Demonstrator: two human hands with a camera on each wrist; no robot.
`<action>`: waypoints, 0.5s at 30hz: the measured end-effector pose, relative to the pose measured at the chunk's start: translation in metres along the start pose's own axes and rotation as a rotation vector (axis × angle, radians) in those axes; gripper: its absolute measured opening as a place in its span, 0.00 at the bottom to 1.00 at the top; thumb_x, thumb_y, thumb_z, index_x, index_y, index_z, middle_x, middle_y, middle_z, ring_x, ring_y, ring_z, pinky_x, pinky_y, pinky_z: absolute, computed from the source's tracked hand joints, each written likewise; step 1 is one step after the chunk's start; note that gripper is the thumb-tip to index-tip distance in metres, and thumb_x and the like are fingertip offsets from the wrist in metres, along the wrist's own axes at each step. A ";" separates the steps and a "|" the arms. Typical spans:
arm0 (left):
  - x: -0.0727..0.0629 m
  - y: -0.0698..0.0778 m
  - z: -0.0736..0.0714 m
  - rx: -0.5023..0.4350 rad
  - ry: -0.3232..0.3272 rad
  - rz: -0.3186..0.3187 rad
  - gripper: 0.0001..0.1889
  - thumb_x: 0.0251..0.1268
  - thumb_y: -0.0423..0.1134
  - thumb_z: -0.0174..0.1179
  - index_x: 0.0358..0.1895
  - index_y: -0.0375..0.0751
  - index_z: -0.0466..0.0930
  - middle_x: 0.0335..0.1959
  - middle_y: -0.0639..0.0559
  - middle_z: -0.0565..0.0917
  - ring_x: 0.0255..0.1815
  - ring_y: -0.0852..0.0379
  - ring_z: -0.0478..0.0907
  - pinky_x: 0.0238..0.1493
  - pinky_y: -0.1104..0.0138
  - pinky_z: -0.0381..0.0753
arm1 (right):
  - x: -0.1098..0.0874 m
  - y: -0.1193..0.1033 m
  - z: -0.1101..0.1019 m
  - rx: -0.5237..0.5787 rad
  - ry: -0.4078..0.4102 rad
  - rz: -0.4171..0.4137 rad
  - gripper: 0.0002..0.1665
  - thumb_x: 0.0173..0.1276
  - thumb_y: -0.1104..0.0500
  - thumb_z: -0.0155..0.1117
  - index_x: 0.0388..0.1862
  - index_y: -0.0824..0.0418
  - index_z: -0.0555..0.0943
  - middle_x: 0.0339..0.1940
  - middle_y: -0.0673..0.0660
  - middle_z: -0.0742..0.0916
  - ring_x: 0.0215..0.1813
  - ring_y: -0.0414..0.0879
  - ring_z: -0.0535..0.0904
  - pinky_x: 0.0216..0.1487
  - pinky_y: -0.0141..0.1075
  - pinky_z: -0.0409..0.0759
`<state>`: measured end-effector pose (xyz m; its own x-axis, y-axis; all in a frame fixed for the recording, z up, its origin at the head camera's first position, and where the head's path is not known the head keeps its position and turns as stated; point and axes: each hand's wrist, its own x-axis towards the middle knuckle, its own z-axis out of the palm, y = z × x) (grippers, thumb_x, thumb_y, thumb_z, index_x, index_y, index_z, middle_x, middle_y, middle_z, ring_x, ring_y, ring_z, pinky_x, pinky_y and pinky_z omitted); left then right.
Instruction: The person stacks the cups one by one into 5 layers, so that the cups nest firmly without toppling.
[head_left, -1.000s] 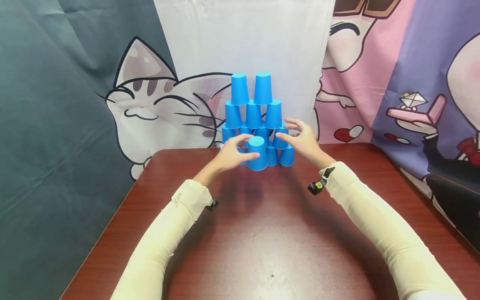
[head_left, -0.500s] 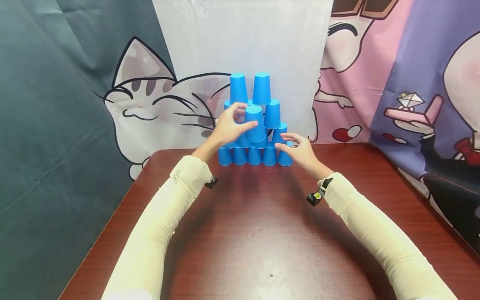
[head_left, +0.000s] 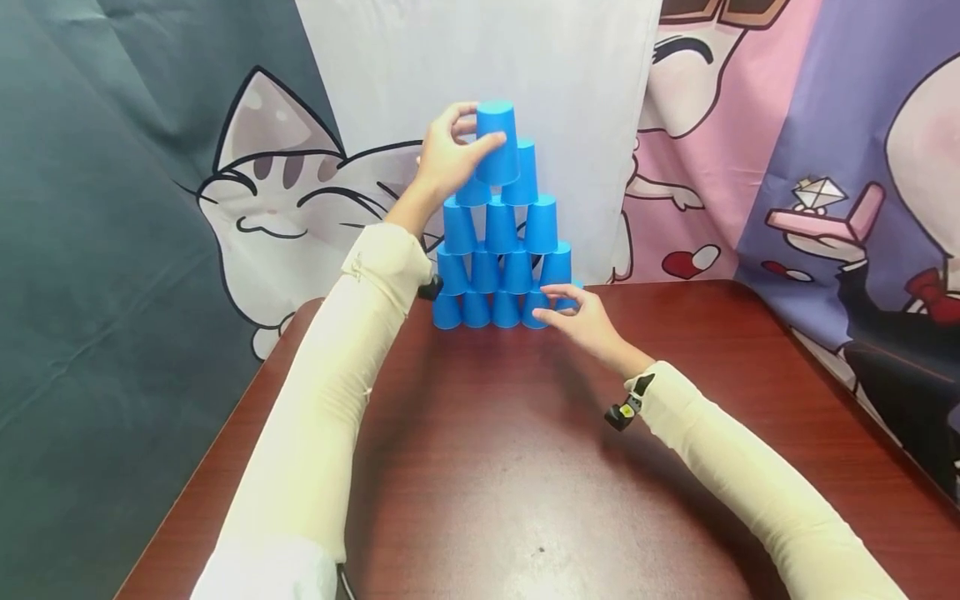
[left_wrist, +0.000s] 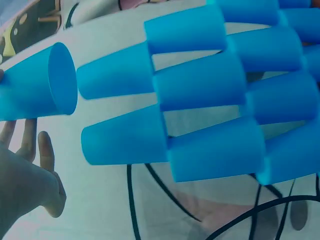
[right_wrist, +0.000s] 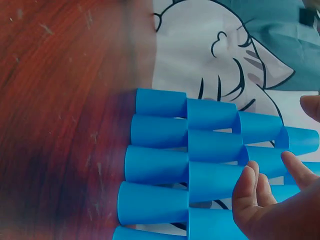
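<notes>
In the head view my left hand grips an upside-down blue cup between thumb and fingers, up at the top of a cup pyramid. The left wrist view shows the held cup just off the two top-row cups, its open rim facing them. All the stacked cups stand mouth down, in rows that narrow upward. My right hand hovers in front of the pyramid's lower right, fingers and thumb apart and holding nothing. In the right wrist view its fingers cover part of the stack.
The pyramid stands near the back edge of a brown wooden table. Right behind it hangs a printed cloth backdrop with cartoon figures. Dark wrist devices sit at both cuffs.
My left hand has lifted the blue cup from in front of the lower rows to the pyramid's top. The right hand has sunk slightly and moved a little left.
</notes>
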<state>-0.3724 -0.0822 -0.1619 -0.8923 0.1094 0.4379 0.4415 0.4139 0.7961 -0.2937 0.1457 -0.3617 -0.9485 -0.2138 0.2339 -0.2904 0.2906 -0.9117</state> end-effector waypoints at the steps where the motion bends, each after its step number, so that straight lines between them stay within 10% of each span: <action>1: 0.005 0.003 0.000 0.009 0.009 -0.003 0.32 0.63 0.57 0.65 0.69 0.58 0.69 0.65 0.56 0.76 0.64 0.58 0.73 0.70 0.53 0.55 | -0.001 0.000 0.000 0.001 -0.009 0.003 0.30 0.68 0.50 0.69 0.66 0.59 0.76 0.63 0.63 0.78 0.57 0.63 0.81 0.55 0.54 0.80; 15: 0.051 0.016 0.003 0.054 0.067 -0.083 0.31 0.65 0.60 0.60 0.69 0.60 0.66 0.68 0.63 0.72 0.69 0.66 0.65 0.73 0.47 0.26 | -0.004 0.004 -0.002 -0.008 -0.079 0.003 0.30 0.68 0.51 0.69 0.66 0.59 0.75 0.65 0.62 0.78 0.56 0.62 0.82 0.53 0.53 0.81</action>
<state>-0.4109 -0.0671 -0.1285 -0.9165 0.0127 0.3999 0.3591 0.4670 0.8080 -0.2912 0.1500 -0.3656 -0.9365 -0.2858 0.2032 -0.2886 0.2988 -0.9097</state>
